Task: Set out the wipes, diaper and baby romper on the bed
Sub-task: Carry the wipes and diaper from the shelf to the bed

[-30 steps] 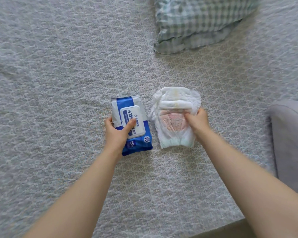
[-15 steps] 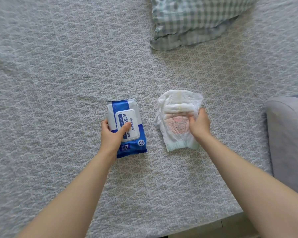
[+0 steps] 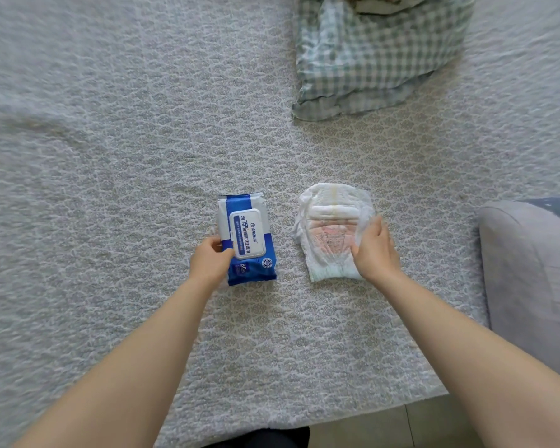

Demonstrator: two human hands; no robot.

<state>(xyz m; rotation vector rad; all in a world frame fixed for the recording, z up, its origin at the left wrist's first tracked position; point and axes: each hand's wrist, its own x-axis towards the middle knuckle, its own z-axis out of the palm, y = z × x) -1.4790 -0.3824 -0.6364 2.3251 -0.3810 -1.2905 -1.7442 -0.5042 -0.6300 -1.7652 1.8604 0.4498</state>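
Head view: both hands low on the bed [image 3: 110, 156].
Left hand [image 3: 210, 261]: fingers curled on the near left edge of the wipes pack [image 3: 246, 240].
Right hand [image 3: 374, 250]: flat, relaxed on the diaper [image 3: 332, 234], gripping nothing.
Handling: pack probably floppy, slick film; take by long edges. Diaper light, soft; pinch waistband.
Romper: not identified.
Room: open bedspread left of left hand; bed edge near; checked pillow [image 3: 375, 53] beyond.

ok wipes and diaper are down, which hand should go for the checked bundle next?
Right, probably. The checked bundle lies on the far right of the bed, beyond the diaper the right hand touches. The left hand still grips the wipes pack, further away.
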